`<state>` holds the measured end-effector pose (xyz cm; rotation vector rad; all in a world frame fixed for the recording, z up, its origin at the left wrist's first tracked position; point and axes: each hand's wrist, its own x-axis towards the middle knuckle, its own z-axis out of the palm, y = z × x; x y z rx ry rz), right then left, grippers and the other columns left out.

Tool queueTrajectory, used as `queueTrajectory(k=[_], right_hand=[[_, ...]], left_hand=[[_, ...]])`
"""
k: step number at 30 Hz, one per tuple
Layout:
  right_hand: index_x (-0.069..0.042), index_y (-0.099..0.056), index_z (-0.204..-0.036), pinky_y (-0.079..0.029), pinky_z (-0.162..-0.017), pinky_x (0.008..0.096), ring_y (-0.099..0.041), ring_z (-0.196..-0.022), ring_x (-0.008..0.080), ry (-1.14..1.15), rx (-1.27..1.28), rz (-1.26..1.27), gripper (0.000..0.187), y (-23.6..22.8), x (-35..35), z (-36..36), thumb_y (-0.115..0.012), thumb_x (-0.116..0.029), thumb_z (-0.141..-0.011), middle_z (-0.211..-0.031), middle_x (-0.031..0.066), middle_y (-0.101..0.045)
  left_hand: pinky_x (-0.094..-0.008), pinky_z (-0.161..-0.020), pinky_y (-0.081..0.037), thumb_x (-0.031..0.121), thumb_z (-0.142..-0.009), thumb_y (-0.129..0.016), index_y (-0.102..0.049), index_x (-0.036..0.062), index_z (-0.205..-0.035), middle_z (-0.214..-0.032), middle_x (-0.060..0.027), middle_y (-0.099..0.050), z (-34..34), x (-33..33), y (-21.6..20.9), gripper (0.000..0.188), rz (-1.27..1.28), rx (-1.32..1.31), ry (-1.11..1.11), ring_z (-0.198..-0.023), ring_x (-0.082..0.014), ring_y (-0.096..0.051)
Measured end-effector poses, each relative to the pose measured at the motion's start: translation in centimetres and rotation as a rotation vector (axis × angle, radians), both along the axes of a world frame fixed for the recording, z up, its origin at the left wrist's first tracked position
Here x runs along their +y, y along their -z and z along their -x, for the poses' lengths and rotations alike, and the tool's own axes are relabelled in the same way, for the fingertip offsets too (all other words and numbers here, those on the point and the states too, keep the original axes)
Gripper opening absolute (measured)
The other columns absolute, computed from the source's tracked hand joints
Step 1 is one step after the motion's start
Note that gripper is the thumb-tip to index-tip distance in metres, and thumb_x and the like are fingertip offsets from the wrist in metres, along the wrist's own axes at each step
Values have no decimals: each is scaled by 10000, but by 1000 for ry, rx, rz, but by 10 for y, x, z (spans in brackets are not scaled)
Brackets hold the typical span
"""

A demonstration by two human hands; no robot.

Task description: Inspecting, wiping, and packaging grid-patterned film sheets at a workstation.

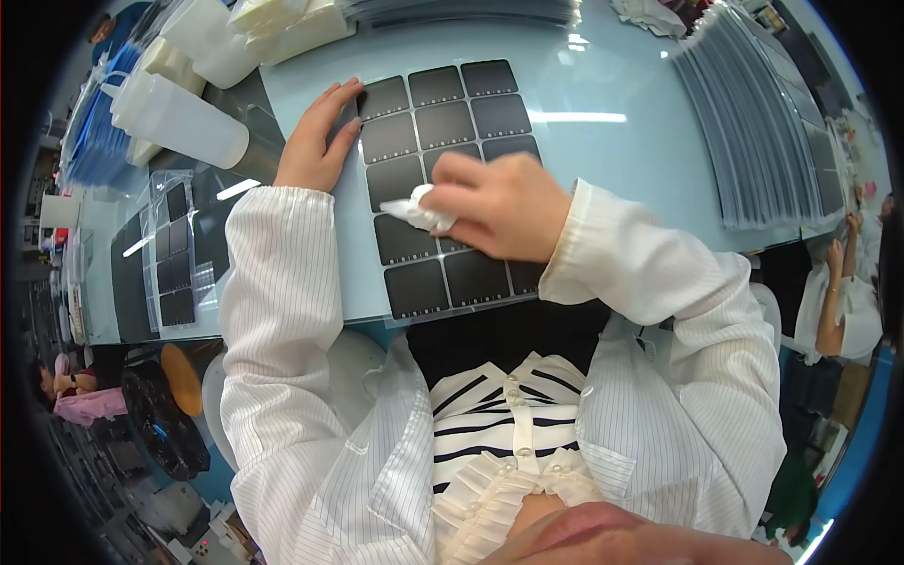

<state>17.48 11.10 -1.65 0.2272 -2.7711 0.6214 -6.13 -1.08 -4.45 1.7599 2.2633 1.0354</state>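
Observation:
On the pale table before me lies a sheet of dark rectangular panels (414, 289), set out in rows of three with light gaps between them. My right hand (499, 202) is closed around a crumpled white wipe (421, 209), which rests against the panels left of the sheet's middle. That hand and its sleeve cover several panels. At the sheet's upper left edge lies my left hand (320, 138), fingers stretched out and touching the border, with nothing held.
A translucent squeeze bottle (179, 121) lies to the left, near stacked white packs (292, 28). A tall stack of similar sheets (753, 122) stands at the right, another stack (461, 9) at the far edge. Another panel strip (171, 250) lies at left. Other people sit at both sides.

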Motion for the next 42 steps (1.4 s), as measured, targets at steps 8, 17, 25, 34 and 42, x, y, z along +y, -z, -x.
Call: queueTrajectory(k=[8,17,25,34,42], right_hand=[[-65,-593,-921,-493,-542,365,-601,-699,289,444,215,20,204,11,63,15,-646,-142,-740,-869,92,-571],[-60,-597,-925,-488,-548,392,-596,-637,329,483,150,65,163,1,106,25,-627,-146,-788,-885,116,-576],[-97,-604,-914,-466,-484,331,-556,-526,268,2,37,38,196,1,34,19,-663,-122,-729,-863,82,-554],[-59,-594,-957,-494,-516,332,-606,-596,256,329,88,125,246,-1,66,37,-682,-129,-738,-900,84,-566],[-75,-596,-960,-505,-595,387,-605,-661,318,533,143,78,227,5,108,71,-639,-134,-745,-890,104,-569]], left_hand=[[-362,-1069,-304,22,-851,-537,-468,79,-1286,-1348,-75,-478,-11,7,-9,444,-2,-47,11,-1304,-276,-367],[-366,-1050,-319,-22,-820,-554,-367,46,-1353,-1322,-115,-489,-21,10,-22,570,12,-146,-12,-1264,-281,-415],[-366,-1043,-324,-32,-810,-566,-308,40,-1385,-1323,-120,-492,-18,10,-21,634,19,-185,-33,-1235,-279,-443],[-369,-1035,-331,-9,-814,-575,-281,34,-1396,-1327,-100,-494,-19,11,-24,654,46,-143,-59,-1231,-287,-440],[-374,-1033,-329,8,-824,-569,-256,31,-1400,-1342,-92,-481,-17,10,-19,655,13,-137,-21,-1227,-297,-437]])
